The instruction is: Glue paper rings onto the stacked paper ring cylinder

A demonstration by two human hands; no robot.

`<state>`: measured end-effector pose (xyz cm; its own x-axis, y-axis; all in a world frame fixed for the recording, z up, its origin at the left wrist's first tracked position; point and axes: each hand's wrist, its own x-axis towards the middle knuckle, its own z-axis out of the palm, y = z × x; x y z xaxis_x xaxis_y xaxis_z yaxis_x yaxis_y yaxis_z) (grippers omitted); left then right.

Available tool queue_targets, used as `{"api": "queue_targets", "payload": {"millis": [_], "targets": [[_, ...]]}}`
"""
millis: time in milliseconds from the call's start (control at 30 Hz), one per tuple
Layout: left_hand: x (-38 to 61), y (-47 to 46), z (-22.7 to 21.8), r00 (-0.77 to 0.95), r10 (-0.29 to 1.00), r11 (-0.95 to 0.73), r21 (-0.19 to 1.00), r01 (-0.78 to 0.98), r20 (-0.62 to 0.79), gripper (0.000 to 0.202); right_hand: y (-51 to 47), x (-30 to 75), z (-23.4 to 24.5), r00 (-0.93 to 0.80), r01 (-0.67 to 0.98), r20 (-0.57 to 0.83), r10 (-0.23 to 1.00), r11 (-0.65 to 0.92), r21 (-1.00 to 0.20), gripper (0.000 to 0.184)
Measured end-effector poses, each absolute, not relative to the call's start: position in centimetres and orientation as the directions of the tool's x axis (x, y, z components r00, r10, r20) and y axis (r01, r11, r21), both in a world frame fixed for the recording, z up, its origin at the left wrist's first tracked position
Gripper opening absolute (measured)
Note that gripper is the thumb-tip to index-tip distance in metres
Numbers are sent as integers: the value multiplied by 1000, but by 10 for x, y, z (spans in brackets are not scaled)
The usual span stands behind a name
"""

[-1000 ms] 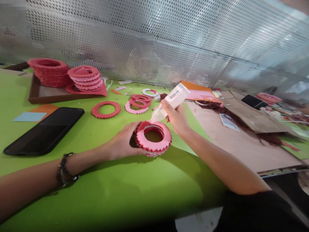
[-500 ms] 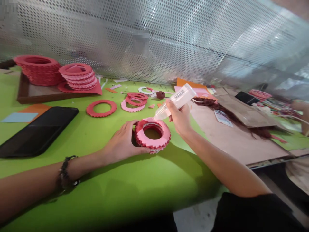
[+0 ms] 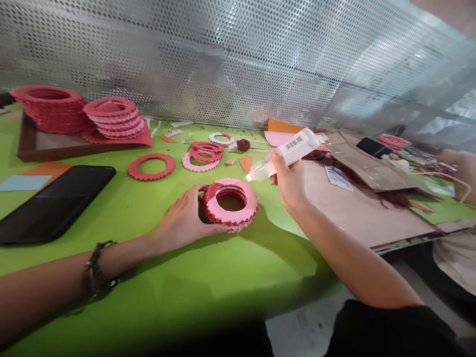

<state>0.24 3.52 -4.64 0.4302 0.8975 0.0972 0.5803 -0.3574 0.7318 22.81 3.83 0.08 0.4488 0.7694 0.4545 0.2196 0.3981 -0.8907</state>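
Note:
My left hand (image 3: 189, 213) is wrapped round the side of a stack of paper rings (image 3: 247, 210) with zigzag edges, pink on top with a red patch at the left. My right hand (image 3: 290, 181) grips a translucent glue bottle (image 3: 297, 146) with a barcode label, tilted nozzle down. Its tip hangs at the far right rim of the stack; whether it touches the paper I cannot tell. Beyond the stack lie a flat red ring (image 3: 151, 167) and a small pile of red and pink rings (image 3: 203, 157).
At the left, a brown tray (image 3: 48, 152) bears tall stacks of red rings (image 3: 52, 111). A black phone (image 3: 59, 203) lies in front of it. Paper scraps, a dark red ball (image 3: 243, 145) and cardboard (image 3: 375, 168) are spread behind and right. Another person's hand (image 3: 463, 173) shows at the right edge.
The glue bottle has moved right along the top ring, from the back toward its far right rim. My left hand still holds the stack. The whole view has shifted slightly.

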Motion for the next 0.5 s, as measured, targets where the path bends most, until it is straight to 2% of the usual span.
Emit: {"api": "queue_targets", "payload": {"millis": [133, 200, 300, 400, 500], "targets": [[2, 37, -46, 472, 877, -373, 753, 542, 94, 100, 29, 226, 11, 455, 195, 457, 764, 415, -889, 41], [2, 38, -46, 488, 869, -370, 769, 522, 87, 104, 19, 219, 16, 432, 179, 464, 774, 431, -885, 40], [1, 41, -48, 525, 847, -350, 834, 426, 87, 115, 1, 203, 17, 397, 135, 471, 788, 457, -879, 38], [1, 42, -49, 577, 809, -362, 869, 336, 114, 115, -13, 191, 14, 379, 127, 443, 813, 429, -895, 35], [1, 39, -50, 515, 848, -375, 825, 422, 123, 119, -20, 188, 8, 384, 136, 382, 841, 358, -924, 36]]}}
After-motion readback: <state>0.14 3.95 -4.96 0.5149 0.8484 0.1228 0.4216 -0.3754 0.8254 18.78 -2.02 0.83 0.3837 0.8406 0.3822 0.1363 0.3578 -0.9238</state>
